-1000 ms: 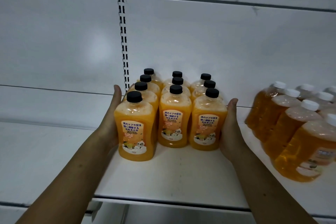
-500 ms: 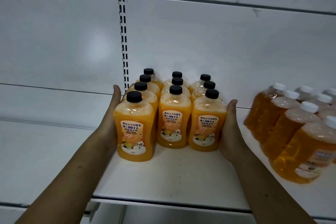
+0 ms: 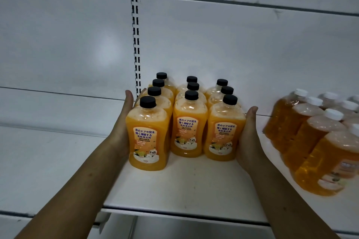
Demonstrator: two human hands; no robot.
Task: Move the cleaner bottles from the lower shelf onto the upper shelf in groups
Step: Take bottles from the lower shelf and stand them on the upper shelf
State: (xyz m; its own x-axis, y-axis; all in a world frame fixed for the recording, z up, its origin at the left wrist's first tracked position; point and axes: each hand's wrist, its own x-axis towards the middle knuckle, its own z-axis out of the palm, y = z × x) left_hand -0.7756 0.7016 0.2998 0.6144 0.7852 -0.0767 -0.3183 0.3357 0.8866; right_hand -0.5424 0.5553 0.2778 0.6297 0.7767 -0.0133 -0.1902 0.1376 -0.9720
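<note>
Shelf: white metal board, back panel behind it and a slotted upright at the panel joint. Only this 1 board is in view, so I cannot tell whether it is the upper or the lower one.

Black-capped cleaner bottles: 10 counted, orange, upright, standing on the shelf in 3 tight columns (4, 3, 3) running back to the panel. Packed shoulder to shoulder, presumably so the block can be handled as 1 unit.

White-capped bottles: a second orange group on the same board, well apart to the right, blurred. They look tilted, probably from the wide lens.

Left hand and right hand: 1 flat against each outer column, palms inward, clamping the block from both sides instead of gripping single bottles.

Fingers: extended and pressed along the bottle sides, not curled round anything.

Judgement: a squeeze hold for shifting or squaring up the group. The risk is a middle bottle slipping out if the side pressure drops.
</note>
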